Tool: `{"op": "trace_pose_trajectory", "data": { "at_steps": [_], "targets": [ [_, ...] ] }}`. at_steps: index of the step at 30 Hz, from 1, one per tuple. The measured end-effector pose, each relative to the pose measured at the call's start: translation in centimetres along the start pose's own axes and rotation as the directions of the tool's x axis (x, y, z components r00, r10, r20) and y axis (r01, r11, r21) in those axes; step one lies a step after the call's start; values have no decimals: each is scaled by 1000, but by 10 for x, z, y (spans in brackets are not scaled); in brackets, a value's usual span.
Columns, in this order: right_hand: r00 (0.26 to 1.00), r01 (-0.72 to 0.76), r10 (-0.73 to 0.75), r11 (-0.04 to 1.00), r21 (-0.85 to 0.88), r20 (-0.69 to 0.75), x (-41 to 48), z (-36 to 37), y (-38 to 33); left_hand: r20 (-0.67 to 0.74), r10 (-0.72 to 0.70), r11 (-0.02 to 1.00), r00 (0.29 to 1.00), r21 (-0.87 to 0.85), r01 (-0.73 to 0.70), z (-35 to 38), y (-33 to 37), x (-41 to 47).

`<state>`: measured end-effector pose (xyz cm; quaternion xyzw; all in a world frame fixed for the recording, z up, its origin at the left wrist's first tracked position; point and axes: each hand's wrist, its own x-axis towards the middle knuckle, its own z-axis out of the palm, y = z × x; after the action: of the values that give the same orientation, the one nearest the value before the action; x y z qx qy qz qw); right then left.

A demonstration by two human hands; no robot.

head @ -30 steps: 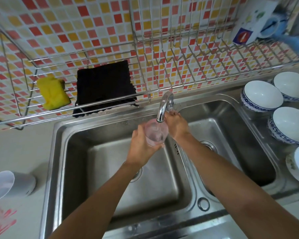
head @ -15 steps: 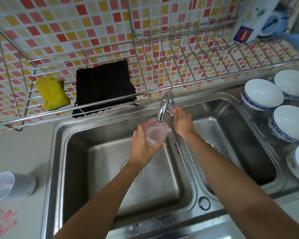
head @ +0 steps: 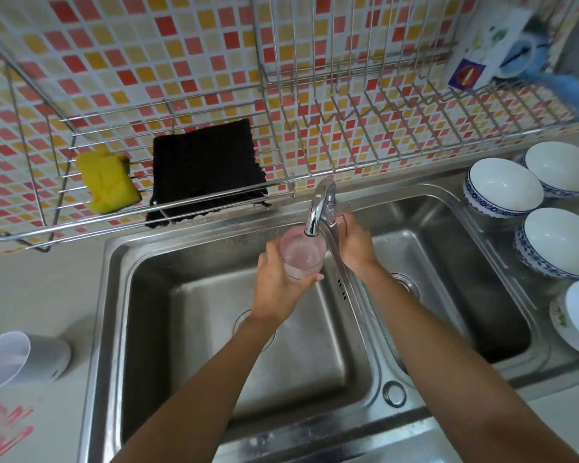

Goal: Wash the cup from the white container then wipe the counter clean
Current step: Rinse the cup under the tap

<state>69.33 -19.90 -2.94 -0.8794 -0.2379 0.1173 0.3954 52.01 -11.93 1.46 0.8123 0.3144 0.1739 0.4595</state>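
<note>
A clear, pink-tinted cup [head: 302,257] sits upright under the spout of the chrome tap [head: 319,207], over the left sink basin [head: 214,329]. My left hand [head: 276,282] is wrapped around the cup's side. My right hand [head: 355,240] is at the tap's handle, just right of the spout; its fingertips are partly hidden behind the tap. The white container [head: 21,357] lies on its side on the counter at the far left. Pink marks [head: 4,429] stain the counter in the bottom-left corner.
A wire rack [head: 348,155] spans the tiled wall and holds a yellow sponge [head: 108,182] and a black cloth [head: 208,170]. Several white bowls with blue rims [head: 501,188] stand right of the right basin [head: 448,279]. A white box [head: 485,45] sits top right.
My right hand shifted slightly right and up along the tap to its handle. The cup stays under the spout in my left hand.
</note>
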Motion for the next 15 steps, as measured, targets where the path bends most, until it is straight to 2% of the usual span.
{"op": "trace_pose_trajectory", "data": {
  "at_steps": [4,7,10,13,15],
  "targets": [
    [998,9,-8,1000,10,-66,-39,15,23,2,14,1000,1000,9,-14,-1,-1,-1],
    [995,93,-97,972,-214,-9,-73,32,50,-12,2,999,1000,37,-1,-3,-10,-5],
    [984,176,-167,864,-472,62,-92,43,71,-30,7,995,1000,95,-5,-4,-21,-9],
    [983,177,-174,813,-555,59,-92,45,72,-22,1,975,1000,223,4,-6,-31,-11],
    [981,186,-180,782,-595,71,-91,46,72,0,64,933,998,356,-60,-8,-45,-10]
  ]
}}
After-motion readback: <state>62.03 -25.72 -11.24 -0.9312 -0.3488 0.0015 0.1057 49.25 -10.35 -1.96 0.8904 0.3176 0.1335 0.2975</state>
